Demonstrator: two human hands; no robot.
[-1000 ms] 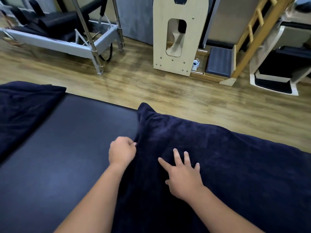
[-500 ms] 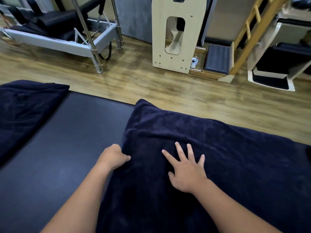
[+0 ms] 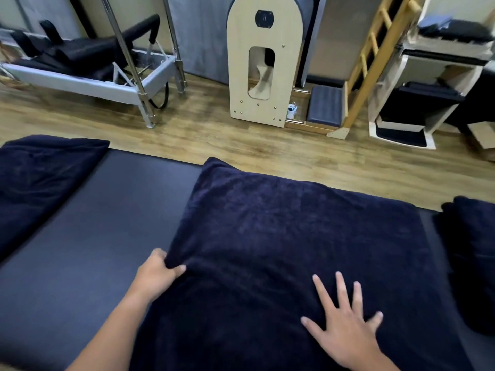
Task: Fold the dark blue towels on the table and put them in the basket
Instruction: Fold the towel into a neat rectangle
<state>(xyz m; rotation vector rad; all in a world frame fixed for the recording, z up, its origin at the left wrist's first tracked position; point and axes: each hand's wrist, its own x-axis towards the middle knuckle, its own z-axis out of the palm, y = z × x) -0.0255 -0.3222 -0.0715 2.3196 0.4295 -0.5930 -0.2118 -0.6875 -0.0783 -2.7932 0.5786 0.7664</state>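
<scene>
Dark padded table [image 3: 101,215], left hand [image 3: 155,274] gripping towel [image 3: 281,236] edge, right hand [image 3: 345,330] flat, fingers spread, on it

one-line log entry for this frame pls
step: folding | left hand: grips left edge of middle towel | right hand: flat on towel | table: two more towels at sides | basket: not in view

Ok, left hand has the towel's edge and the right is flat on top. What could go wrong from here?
The left hand pinches only a small bit of the middle towel, so the edge could slip out or fold crooked. The right hand lies flat, fingers spread, and may drag the cloth into wrinkles. No basket is in view.
</scene>
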